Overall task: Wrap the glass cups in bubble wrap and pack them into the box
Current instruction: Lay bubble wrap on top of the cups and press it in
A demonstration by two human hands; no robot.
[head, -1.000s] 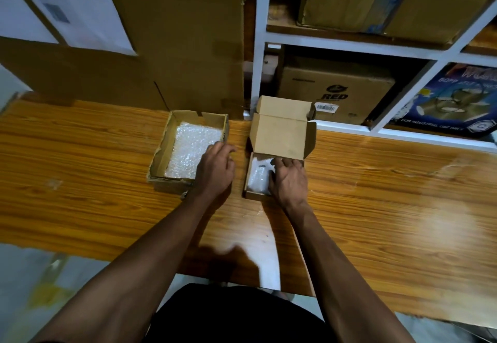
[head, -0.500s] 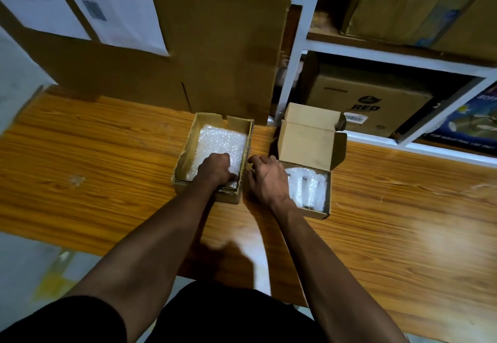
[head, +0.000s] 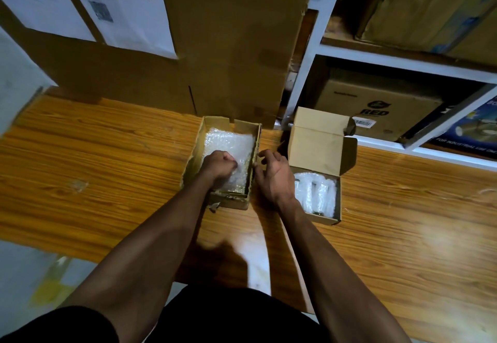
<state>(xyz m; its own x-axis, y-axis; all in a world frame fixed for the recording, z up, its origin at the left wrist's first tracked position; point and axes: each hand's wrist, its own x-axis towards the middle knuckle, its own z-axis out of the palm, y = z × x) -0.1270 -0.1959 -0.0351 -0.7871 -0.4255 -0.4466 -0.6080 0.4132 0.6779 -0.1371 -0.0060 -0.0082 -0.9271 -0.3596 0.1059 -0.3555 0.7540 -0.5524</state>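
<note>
An open cardboard tray (head: 195, 151) on the wooden table holds sheets of bubble wrap (head: 228, 141). My left hand (head: 219, 166) is inside the tray, its fingers curled into the bubble wrap. My right hand (head: 271, 174) rests against the tray's right wall, fingers loosely curled at its rim. To the right stands a small cardboard box (head: 337, 200) with its lid up. Inside it lie bubble-wrapped glass cups (head: 316, 193).
The wooden table (head: 107, 170) stretches left and right of the boxes. A tall cardboard carton (head: 231, 46) stands right behind the tray. A white shelf (head: 304, 81) with more cartons is at the back right. The table's front edge is near my body.
My right hand left the small box and moved to the tray's right wall. My left hand went down into the tray and curled into the bubble wrap. The camera view shifted left.
</note>
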